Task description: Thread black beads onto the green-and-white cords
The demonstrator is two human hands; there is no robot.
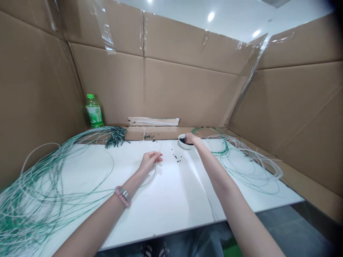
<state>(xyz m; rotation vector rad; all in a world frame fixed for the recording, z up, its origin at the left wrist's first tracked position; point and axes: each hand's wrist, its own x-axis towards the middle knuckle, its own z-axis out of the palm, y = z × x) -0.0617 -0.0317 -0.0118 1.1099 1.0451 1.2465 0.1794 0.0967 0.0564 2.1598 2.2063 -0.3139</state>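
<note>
My left hand (pixel 151 161) pinches a thin pale wire (pixel 154 172) between thumb and fingers over the white tabletop. One end of the wire sticks up past the fingertips, and the rest trails down beside the wrist. My right hand (pixel 190 138) reaches into a white bowl (pixel 185 146) at the back of the table. Small black pieces (pixel 182 139) fill part of the bowl. The fingertips of that hand are hidden among them, so what they hold cannot be seen. Several loose black pieces (pixel 177 157) lie between the left hand and the bowl.
Green and white wires (pixel 53 178) pile up on the left, their dark-tipped ends (pixel 116 136) bunched at the back. More coiled wires (pixel 249 160) lie on the right. A green bottle (pixel 94 113) stands back left. Cardboard walls (pixel 187 89) enclose the table.
</note>
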